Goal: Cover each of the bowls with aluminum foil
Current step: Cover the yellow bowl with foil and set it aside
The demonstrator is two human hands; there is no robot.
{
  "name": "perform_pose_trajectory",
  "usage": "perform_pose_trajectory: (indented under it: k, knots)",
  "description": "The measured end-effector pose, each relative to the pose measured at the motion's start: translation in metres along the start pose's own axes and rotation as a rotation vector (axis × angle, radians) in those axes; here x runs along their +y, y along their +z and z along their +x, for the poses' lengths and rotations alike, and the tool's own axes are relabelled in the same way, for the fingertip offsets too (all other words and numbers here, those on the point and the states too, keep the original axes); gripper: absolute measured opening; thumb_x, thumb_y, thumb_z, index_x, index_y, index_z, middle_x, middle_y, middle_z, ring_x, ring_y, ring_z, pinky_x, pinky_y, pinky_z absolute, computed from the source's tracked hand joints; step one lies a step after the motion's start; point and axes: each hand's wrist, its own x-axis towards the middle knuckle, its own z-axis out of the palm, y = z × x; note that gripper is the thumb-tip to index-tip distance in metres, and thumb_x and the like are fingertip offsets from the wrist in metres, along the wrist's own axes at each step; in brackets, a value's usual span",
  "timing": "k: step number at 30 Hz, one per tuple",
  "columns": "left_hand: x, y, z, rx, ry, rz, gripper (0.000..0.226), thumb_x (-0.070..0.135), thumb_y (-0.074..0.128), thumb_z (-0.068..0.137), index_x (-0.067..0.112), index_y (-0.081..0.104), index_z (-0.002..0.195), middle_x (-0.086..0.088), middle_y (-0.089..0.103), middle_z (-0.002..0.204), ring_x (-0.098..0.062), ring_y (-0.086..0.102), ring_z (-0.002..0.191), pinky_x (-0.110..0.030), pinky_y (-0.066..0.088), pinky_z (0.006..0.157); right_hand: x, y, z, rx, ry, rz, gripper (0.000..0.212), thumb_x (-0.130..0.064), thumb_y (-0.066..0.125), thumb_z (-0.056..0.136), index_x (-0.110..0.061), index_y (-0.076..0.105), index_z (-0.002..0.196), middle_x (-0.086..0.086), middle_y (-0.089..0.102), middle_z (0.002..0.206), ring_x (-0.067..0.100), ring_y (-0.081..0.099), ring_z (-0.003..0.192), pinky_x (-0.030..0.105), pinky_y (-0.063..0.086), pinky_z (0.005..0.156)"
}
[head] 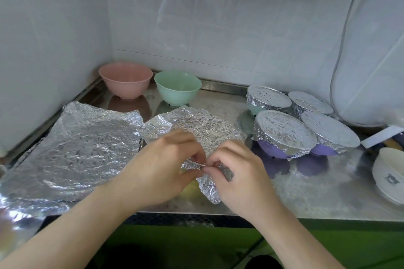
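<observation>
left hand: fingers curled, pinching near edge of foil sheet at centre front of counter
right hand: fingers curled, pinching same foil edge, just beside left hand; fold of foil lies over its knuckles
foil sheet: crinkled, draped over something between the hands; a yellowish bit shows under it, cannot tell what it is
spare foil: bigger crumpled sheet, flat on counter to the left, touching the held sheet at its corner
pink bowl: upright, uncovered, back left corner; inside not visible
green bowl: upright, uncovered, just right of pink bowl; inside not visible
covered bowls: four in a cluster at right, tops sealed with foil, two front ones purple below the wrap; contents hidden
white bowl: far right edge, tilted, uncovered, dark mark on its side
counter: metal, holds everything
</observation>
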Motion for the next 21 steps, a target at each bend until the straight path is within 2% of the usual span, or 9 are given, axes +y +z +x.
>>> perform_pose_trajectory:
  k: [2,6,8,11,13,16,21]
  knots:
    - [0.001,0.004,0.000,0.005,-0.003,0.004,0.015,0.030,0.082,0.086,0.026,0.068,0.092,0.018,0.056,0.091,-0.005,0.052,0.091,-0.034,0.050,0.075,0.002,-0.005,-0.001,-0.034,0.011,0.056,0.014,-0.010,0.083,0.090,-0.016,0.070,0.088,-0.012,0.060,0.094,0.011,0.061,0.093,0.034,0.051,0.078]
    - [-0.002,-0.001,0.002,-0.005,-0.050,-0.029,0.021,0.013,0.084,0.082,0.025,0.068,0.085,0.018,0.057,0.088,0.005,0.049,0.085,-0.011,0.037,0.074,0.011,-0.015,-0.004,-0.035,0.034,0.076,0.012,-0.014,0.085,0.090,-0.017,0.074,0.088,-0.012,0.061,0.094,0.012,0.063,0.092,0.035,0.052,0.079]
    - [-0.003,-0.004,0.003,-0.008,-0.070,-0.049,0.022,0.012,0.086,0.081,0.026,0.069,0.085,0.019,0.059,0.087,0.006,0.051,0.085,-0.008,0.036,0.076,0.012,-0.014,-0.004,-0.025,0.044,0.066,0.012,-0.016,0.085,0.091,-0.016,0.074,0.085,-0.013,0.062,0.091,0.013,0.064,0.090,0.037,0.052,0.077]
    - [0.001,-0.002,0.002,-0.012,-0.054,-0.047,0.018,0.024,0.085,0.083,0.030,0.070,0.091,0.021,0.058,0.091,0.005,0.053,0.089,-0.010,0.040,0.077,0.010,-0.008,-0.002,-0.008,0.035,0.051,0.013,-0.017,0.085,0.091,-0.016,0.074,0.083,-0.011,0.062,0.088,0.012,0.062,0.086,0.037,0.051,0.074]
    - [0.004,0.002,0.001,-0.013,-0.028,-0.044,0.016,0.031,0.083,0.085,0.029,0.070,0.094,0.022,0.058,0.093,0.002,0.053,0.092,-0.016,0.044,0.079,0.008,-0.008,-0.002,-0.021,0.024,0.081,0.012,-0.016,0.085,0.091,-0.015,0.076,0.083,-0.011,0.063,0.088,0.011,0.062,0.085,0.036,0.051,0.074]
    - [0.004,0.006,0.001,0.010,-0.033,-0.053,0.013,0.025,0.083,0.084,0.025,0.071,0.089,0.019,0.060,0.091,0.000,0.053,0.090,-0.025,0.048,0.077,0.010,-0.013,-0.002,-0.067,0.021,0.132,0.008,-0.015,0.085,0.090,-0.014,0.078,0.087,-0.010,0.065,0.092,0.012,0.064,0.087,0.036,0.054,0.074]
    - [0.000,0.002,0.003,0.008,-0.075,-0.095,0.018,0.017,0.087,0.081,0.027,0.072,0.085,0.016,0.062,0.087,-0.002,0.056,0.086,-0.015,0.043,0.077,0.015,-0.012,-0.005,-0.026,-0.010,0.016,0.011,-0.016,0.085,0.090,-0.013,0.075,0.086,-0.010,0.063,0.092,0.013,0.063,0.089,0.038,0.053,0.076]
